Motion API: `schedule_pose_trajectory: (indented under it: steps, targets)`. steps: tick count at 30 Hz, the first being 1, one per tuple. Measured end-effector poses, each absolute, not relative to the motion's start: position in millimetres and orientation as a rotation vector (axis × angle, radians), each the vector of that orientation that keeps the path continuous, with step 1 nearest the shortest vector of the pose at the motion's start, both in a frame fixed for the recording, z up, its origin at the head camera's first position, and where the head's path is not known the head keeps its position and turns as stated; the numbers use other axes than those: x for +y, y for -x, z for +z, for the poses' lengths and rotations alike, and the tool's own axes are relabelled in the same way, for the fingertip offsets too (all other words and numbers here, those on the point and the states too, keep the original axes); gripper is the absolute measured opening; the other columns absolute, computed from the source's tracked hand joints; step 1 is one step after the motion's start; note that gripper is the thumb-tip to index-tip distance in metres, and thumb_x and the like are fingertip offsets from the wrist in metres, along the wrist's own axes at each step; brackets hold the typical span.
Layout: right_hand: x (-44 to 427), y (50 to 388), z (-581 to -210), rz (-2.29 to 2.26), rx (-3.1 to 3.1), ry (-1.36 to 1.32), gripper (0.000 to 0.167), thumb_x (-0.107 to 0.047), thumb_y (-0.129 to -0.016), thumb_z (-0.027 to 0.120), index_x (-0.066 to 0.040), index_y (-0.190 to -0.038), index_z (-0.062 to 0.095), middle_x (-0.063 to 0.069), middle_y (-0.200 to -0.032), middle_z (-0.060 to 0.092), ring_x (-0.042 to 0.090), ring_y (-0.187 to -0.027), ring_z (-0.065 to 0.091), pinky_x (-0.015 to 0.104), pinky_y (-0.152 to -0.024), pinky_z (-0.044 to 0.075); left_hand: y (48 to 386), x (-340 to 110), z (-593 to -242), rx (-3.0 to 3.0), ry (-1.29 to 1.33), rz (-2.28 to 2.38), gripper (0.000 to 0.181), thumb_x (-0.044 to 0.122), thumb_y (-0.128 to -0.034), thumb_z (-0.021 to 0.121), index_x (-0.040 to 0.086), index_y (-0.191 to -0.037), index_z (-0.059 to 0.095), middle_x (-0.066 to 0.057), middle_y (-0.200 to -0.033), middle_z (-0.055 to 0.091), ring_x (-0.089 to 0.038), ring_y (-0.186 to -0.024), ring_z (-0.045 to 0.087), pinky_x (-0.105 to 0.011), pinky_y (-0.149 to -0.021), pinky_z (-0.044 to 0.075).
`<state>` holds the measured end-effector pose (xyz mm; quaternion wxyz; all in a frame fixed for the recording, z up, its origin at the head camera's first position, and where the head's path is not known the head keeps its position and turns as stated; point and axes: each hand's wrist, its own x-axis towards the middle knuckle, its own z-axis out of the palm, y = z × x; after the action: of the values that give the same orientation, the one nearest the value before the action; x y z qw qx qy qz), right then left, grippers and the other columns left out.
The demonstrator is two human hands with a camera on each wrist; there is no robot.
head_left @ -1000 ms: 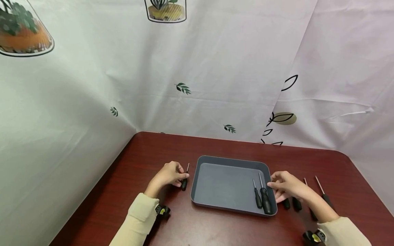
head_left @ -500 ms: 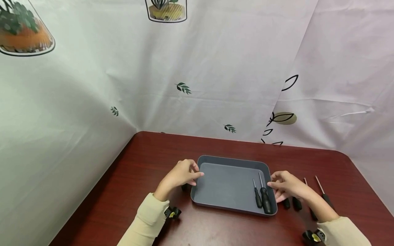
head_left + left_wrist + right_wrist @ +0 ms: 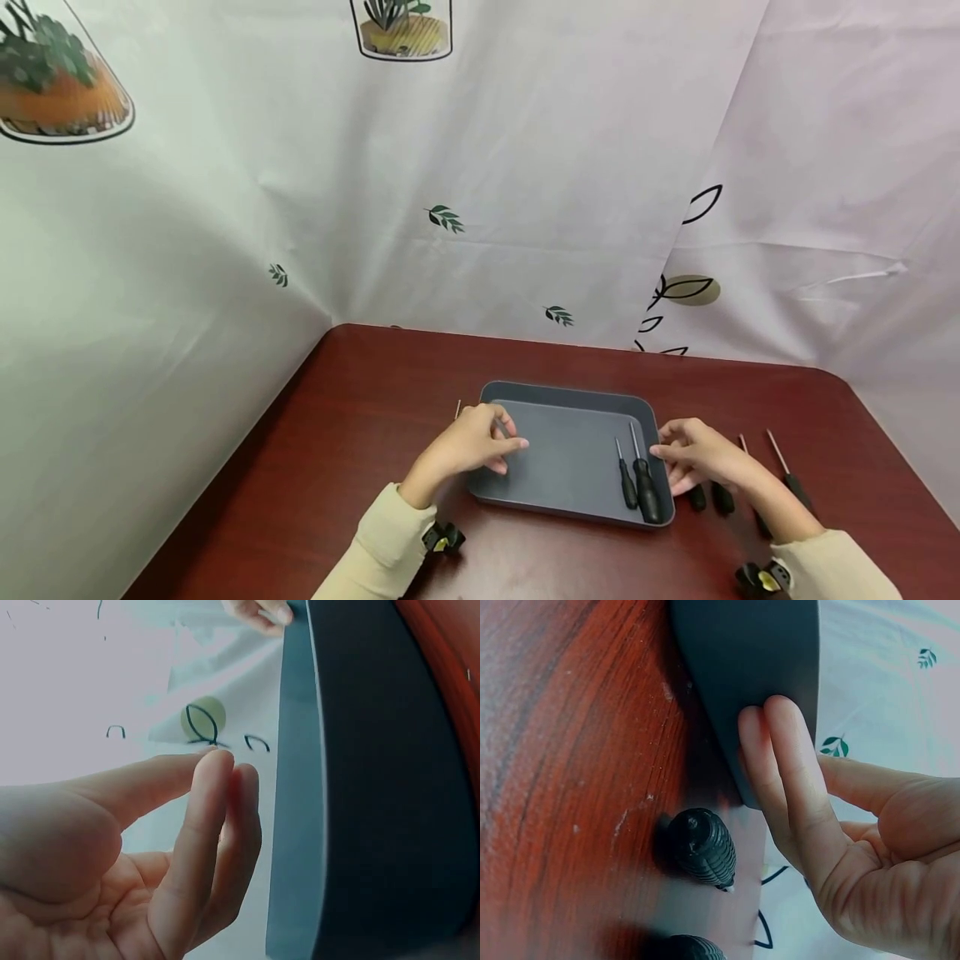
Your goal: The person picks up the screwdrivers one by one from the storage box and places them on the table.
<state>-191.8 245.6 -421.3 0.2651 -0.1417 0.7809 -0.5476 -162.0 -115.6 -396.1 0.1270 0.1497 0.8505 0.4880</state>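
A grey rectangular tray (image 3: 555,450) lies on the table, with a small black-handled screwdriver (image 3: 627,486) and a larger one (image 3: 647,492) near its right wall. My left hand (image 3: 476,440) hovers over the tray's left side, fingers loosely bent, nothing held. In the left wrist view, its fingertips (image 3: 214,769) stand apart from the tray wall (image 3: 296,825). My right hand (image 3: 693,457) grips the tray's right wall, thumb at the rim; the right wrist view shows two fingers (image 3: 784,727) against the outer face. Left of the tray, a screwdriver's shaft (image 3: 458,407) shows, its handle hidden behind my left hand.
Several black-handled screwdrivers lie on the table right of the tray, partly under my right arm; one (image 3: 795,485) is farthest right. Two handle ends, the nearer handle (image 3: 703,847) ribbed, show in the right wrist view. White printed cloth (image 3: 480,167) hangs behind the brown table (image 3: 360,400).
My left hand has moved right, from beside the screwdriver on the left, past the tray's left wall to over the tray. That screwdriver stays on the table. My right hand keeps its place.
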Motion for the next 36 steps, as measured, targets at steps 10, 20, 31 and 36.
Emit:
schedule_pose_trajectory:
  steps: [10, 20, 31, 36]
  targets:
    - [244, 190, -421, -1.482, 2.114, 0.377, 0.051, -0.002, -0.100, 0.056, 0.031, -0.129, 0.030, 0.014, -0.076, 0.058, 0.022, -0.058, 0.068, 0.045, -0.059, 0.062, 154, -83, -397, 2.440, -0.503, 1.414, 0.018, 0.014, -0.0891, 0.077, 0.005, -0.090, 0.062, -0.009, -0.066, 0.063, -0.024, -0.054, 0.068, -0.026, -0.054, 0.058]
    - [242, 191, -420, -1.484, 2.116, 0.381, 0.052, -0.003, -0.100, 0.055, 0.031, -0.129, 0.029, 0.014, -0.077, 0.059, 0.019, -0.057, 0.067, 0.044, -0.060, 0.062, 155, -46, -391, 2.347, -0.514, 1.429, 0.018, 0.016, -0.0877, 0.079, 0.006, -0.090, 0.064, -0.007, -0.067, 0.065, -0.015, -0.052, 0.066, -0.031, -0.056, 0.060]
    - [243, 192, -420, -1.485, 2.102, 0.395, 0.044, -0.004, -0.101, 0.055, 0.029, -0.125, 0.037, 0.014, -0.076, 0.060, 0.022, -0.059, 0.069, 0.043, -0.059, 0.062, 155, -14, -393, 2.270, -0.480, 1.538, 0.015, 0.013, -0.0883, 0.078, 0.006, -0.086, 0.065, -0.006, -0.063, 0.066, -0.013, -0.050, 0.066, -0.036, -0.057, 0.061]
    - [245, 190, -422, -1.488, 2.096, 0.396, 0.041, -0.003, -0.101, 0.055, 0.027, -0.123, 0.039, 0.014, -0.076, 0.060, 0.023, -0.059, 0.069, 0.043, -0.059, 0.062, 156, -8, -400, 2.283, -0.416, 1.573, 0.016, 0.013, -0.0874, 0.079, 0.008, -0.085, 0.064, -0.007, -0.062, 0.066, -0.012, -0.048, 0.065, -0.035, -0.055, 0.061]
